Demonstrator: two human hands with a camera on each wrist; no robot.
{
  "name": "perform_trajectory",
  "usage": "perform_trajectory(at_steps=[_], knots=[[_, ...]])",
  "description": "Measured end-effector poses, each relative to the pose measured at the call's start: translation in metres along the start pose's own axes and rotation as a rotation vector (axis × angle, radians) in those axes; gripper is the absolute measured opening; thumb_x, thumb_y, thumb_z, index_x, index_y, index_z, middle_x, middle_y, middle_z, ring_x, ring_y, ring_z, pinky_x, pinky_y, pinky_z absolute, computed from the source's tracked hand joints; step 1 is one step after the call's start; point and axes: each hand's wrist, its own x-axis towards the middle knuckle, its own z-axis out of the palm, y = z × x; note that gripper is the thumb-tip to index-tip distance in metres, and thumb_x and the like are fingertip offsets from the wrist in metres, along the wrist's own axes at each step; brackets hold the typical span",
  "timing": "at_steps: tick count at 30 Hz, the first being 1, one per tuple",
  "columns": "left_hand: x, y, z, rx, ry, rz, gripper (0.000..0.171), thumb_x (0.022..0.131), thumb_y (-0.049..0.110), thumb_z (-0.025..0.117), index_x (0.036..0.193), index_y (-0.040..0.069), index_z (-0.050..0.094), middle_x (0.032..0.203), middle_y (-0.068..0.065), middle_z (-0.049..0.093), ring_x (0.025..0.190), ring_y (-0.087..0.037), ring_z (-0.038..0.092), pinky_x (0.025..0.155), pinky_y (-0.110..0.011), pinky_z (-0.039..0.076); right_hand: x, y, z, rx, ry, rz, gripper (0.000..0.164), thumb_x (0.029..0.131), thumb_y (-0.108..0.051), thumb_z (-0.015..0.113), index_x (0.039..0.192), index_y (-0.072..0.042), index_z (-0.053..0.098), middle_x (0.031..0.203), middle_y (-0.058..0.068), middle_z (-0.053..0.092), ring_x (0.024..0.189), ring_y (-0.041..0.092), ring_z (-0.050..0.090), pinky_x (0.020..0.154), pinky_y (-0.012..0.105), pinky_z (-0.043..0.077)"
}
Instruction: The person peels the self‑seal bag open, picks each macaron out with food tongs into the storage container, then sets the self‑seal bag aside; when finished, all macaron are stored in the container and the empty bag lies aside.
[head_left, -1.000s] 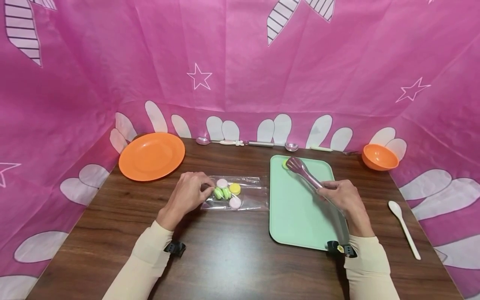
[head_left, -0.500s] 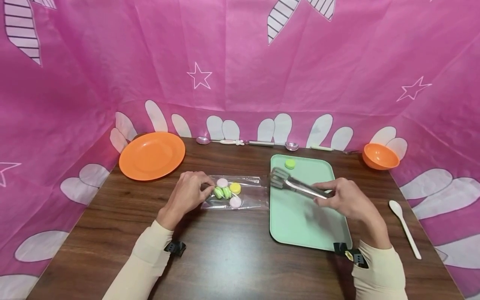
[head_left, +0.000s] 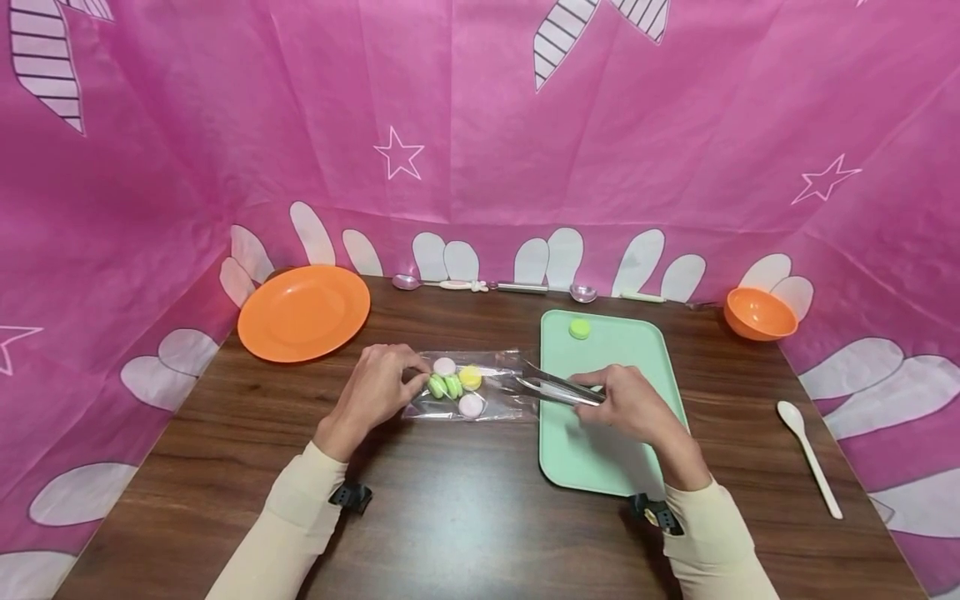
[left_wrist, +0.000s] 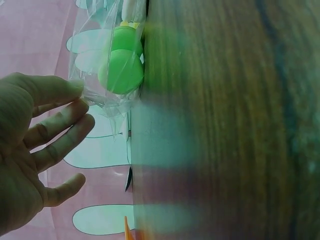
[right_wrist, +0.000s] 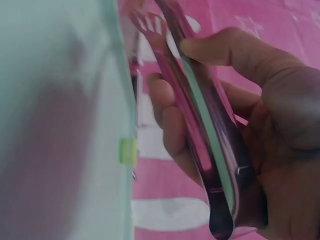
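My left hand [head_left: 378, 383] pinches the left end of a clear plastic bag [head_left: 506, 404] between thumb and index finger; the other fingers are spread in the left wrist view. Inside the bag lie several macarons: green macarons [head_left: 446, 386], a yellow macaron [head_left: 470, 377] and pale pink macarons [head_left: 471, 406]. My right hand [head_left: 626, 404] grips metal tongs [right_wrist: 200, 110], thumb on one arm and fingers on the other. The tong tips reach the bag's right end, parted, with no macaron between them. A single green macaron [head_left: 580, 328] sits on the mint-green tray [head_left: 600, 458], near its far edge.
An orange plate [head_left: 303, 312] is at the back left and an orange bowl [head_left: 761, 315] at the back right. Several utensils, among them a ladle [head_left: 582, 292], line the table's back edge by the pink cloth [head_left: 480, 125]. A white spoon [head_left: 810, 458] lies far right.
My right hand has brought the tongs from the green macaron on the tray leftward to the bag's right end. That macaron stays on the tray. My left hand has stayed in place.
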Motion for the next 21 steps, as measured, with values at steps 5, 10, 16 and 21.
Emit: perform_trajectory(at_steps=[5, 10, 16, 21], knots=[[0.000, 0.000, 0.000, -0.002, 0.001, 0.002, 0.006, 0.089, 0.008, 0.085, 0.094, 0.011, 0.085, 0.094, -0.003, 0.082, 0.086, -0.019, 0.074, 0.100, -0.053, 0.058, 0.008, -0.008, 0.019, -0.002, 0.036, -0.014, 0.039, 0.081, -0.012, 0.084, 0.119, -0.009, 0.082, 0.075, -0.002, 0.069, 0.057, 0.006, 0.044, 0.051, 0.023, 0.036], [0.001, 0.001, 0.000, 0.001, 0.003, 0.011, 0.007, 0.089, 0.008, 0.084, 0.094, 0.012, 0.085, 0.095, -0.003, 0.083, 0.087, -0.020, 0.076, 0.097, -0.053, 0.059, 0.011, -0.014, 0.031, -0.007, 0.051, -0.021, 0.039, 0.081, -0.010, 0.081, 0.120, -0.009, 0.082, 0.077, -0.001, 0.071, 0.056, 0.007, 0.045, 0.051, 0.023, 0.037], [0.000, 0.001, 0.000, 0.003, 0.000, 0.005, 0.007, 0.089, 0.008, 0.084, 0.096, 0.011, 0.086, 0.096, -0.004, 0.083, 0.088, -0.021, 0.076, 0.098, -0.053, 0.059, 0.009, -0.019, 0.029, 0.001, 0.056, 0.009, 0.038, 0.082, -0.010, 0.080, 0.120, -0.011, 0.083, 0.077, -0.001, 0.070, 0.056, 0.007, 0.046, 0.050, 0.023, 0.037], [0.000, 0.001, -0.001, -0.004, -0.002, -0.007, 0.008, 0.089, 0.007, 0.085, 0.097, 0.010, 0.086, 0.097, -0.005, 0.083, 0.088, -0.021, 0.076, 0.098, -0.053, 0.059, 0.002, -0.012, 0.012, 0.028, 0.026, 0.045, 0.036, 0.082, -0.011, 0.079, 0.118, -0.012, 0.084, 0.071, -0.002, 0.065, 0.056, 0.008, 0.044, 0.049, 0.023, 0.035]])
